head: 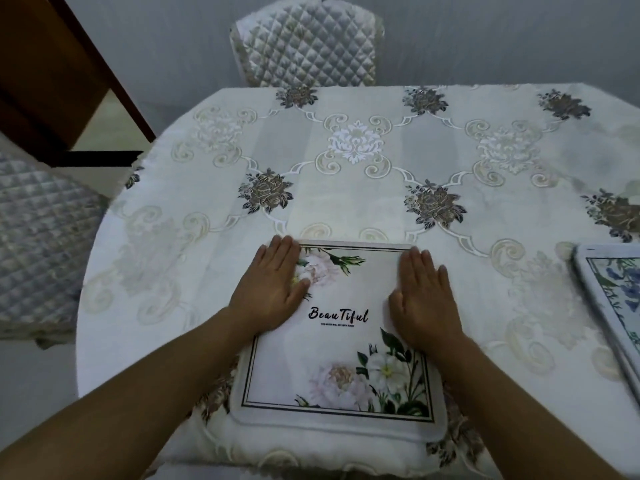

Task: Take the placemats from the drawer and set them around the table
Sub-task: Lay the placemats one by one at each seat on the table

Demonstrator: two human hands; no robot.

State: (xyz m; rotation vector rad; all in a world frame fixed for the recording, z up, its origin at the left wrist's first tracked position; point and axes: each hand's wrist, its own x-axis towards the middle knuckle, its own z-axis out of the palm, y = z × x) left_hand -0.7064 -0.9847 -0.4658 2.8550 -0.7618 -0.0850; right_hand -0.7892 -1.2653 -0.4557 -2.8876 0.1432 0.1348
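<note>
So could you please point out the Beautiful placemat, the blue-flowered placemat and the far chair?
Beautiful placemat [337, 344]: head view, printed centre.
Blue-flowered placemat [613, 292]: head view, floral print.
Far chair [306, 43]: head view, quilted backrest.

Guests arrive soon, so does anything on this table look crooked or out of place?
Nothing stands out. The Beautiful placemat lies flat under both hands; the blue-flowered placemat on the right is angled, which may only be lens distortion.

A: How many placemats are in view?
B: Two. One white mat [341, 341] printed with flowers, and one blue-flowered mat [613, 296] cut off at the right edge.
A: How many hands?
B: Two, the left hand [273, 289] and the right hand [424, 299].
A: And chairs?
B: Two quilted ones, a far chair [306, 43] and a left chair [38, 244], beside one surface [381, 188].
</note>
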